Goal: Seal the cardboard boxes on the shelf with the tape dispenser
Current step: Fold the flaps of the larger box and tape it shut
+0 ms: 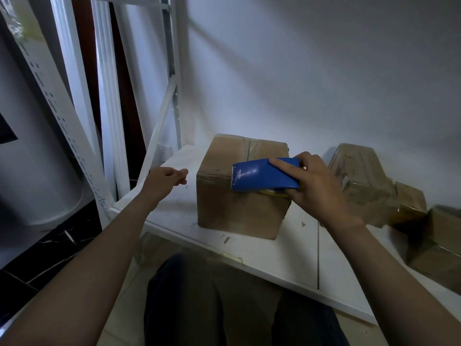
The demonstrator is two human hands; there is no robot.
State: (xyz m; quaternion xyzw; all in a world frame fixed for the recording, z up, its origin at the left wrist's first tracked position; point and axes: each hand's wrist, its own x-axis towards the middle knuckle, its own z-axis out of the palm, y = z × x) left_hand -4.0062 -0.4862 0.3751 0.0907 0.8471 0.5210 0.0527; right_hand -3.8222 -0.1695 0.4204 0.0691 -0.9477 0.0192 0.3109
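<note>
A brown cardboard box (234, 211) stands on the white shelf board (294, 255), with clear tape along its top seam. My right hand (316, 188) grips a blue tape dispenser (262, 177) held over the box's top front edge, its blade end pointing left. A yellowish roll of tape shows under the dispenser's shell. My left hand (164, 178) hovers left of the box with loosely curled fingers, holding nothing and apart from the box.
Several more taped cardboard boxes (369, 186) lie to the right on the shelf. White slotted shelf uprights (172, 71) rise at the back left, with a white wall behind. My dark trousers and a tiled floor show below the shelf edge.
</note>
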